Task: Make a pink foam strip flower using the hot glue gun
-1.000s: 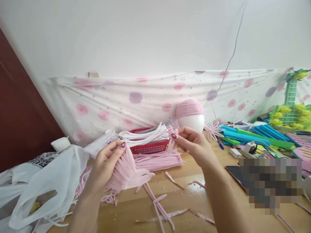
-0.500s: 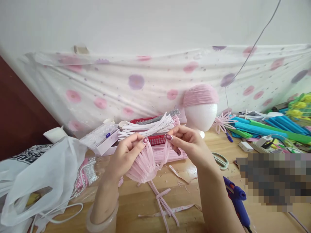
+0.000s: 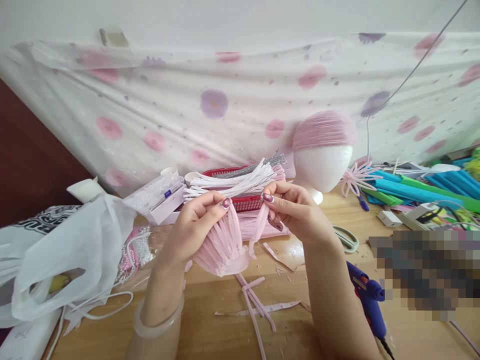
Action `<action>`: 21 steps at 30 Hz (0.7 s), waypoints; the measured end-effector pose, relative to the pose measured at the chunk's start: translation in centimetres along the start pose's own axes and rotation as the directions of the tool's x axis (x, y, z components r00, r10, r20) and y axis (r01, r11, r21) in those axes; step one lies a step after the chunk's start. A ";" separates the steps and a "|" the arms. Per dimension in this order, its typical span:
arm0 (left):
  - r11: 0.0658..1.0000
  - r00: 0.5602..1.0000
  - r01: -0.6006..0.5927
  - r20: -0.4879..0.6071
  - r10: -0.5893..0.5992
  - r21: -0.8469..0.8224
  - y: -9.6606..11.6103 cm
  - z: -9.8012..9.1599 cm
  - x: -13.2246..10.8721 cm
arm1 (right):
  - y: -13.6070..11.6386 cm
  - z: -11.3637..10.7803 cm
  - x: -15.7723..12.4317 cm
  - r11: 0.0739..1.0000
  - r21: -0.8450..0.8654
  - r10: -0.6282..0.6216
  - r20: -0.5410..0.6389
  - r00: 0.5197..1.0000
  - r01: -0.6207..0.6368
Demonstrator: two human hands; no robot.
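Note:
My left hand (image 3: 195, 225) is closed on a fan of pink pipe cleaners (image 3: 221, 245), thumb on top, held above the wooden table (image 3: 210, 325). My right hand (image 3: 296, 212) pinches a single pink strand (image 3: 260, 225) right beside that fan, and the two hands almost touch. Behind them a red basket (image 3: 245, 202) carries white and silver pipe cleaners (image 3: 232, 185). A loose pile of pink pipe cleaners (image 3: 255, 230) lies under the hands.
A white foam head (image 3: 322, 160) topped with pink strands stands at the back. Scissors (image 3: 347, 240) and a blue glue gun (image 3: 367, 300) lie to the right, with blue and green rolls (image 3: 408, 187) beyond. White plastic bags (image 3: 63, 255) and a bead box (image 3: 155, 197) sit left.
My left hand has brought the pink fan up and rightwards to meet my right hand, which now pinches a strand next to it. The view has tilted down, showing the glue gun.

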State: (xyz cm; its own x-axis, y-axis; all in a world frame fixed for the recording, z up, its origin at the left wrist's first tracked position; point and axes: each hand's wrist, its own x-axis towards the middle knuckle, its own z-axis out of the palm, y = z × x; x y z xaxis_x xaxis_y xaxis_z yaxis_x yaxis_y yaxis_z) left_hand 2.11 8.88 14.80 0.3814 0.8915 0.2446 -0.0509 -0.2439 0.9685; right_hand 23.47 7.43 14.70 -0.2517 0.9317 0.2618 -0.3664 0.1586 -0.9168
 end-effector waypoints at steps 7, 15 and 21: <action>0.995 0.999 0.053 0.010 -0.052 -0.088 0.4 0.7 -0.1 | 0.3 0.5 0.3 0.999 0.051 0.006 0.076 0.997 -0.010; 0.992 0.996 0.092 0.007 -0.092 -0.089 0.6 1.0 0.1 | 0.4 0.5 -0.1 0.993 -0.064 -0.095 0.097 0.991 0.102; 0.987 0.993 0.121 0.019 -0.120 -0.102 0.7 1.2 0.0 | -0.1 0.8 -0.6 0.975 -0.172 -0.126 0.075 0.989 0.137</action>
State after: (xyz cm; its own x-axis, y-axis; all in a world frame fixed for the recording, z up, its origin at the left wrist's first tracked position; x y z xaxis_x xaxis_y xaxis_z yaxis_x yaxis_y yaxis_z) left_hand 3.23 8.24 15.39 0.4024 0.9067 0.1260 -0.0983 -0.0941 0.9907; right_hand 22.91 6.61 14.86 -0.2700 0.8773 0.3968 -0.2375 0.3387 -0.9104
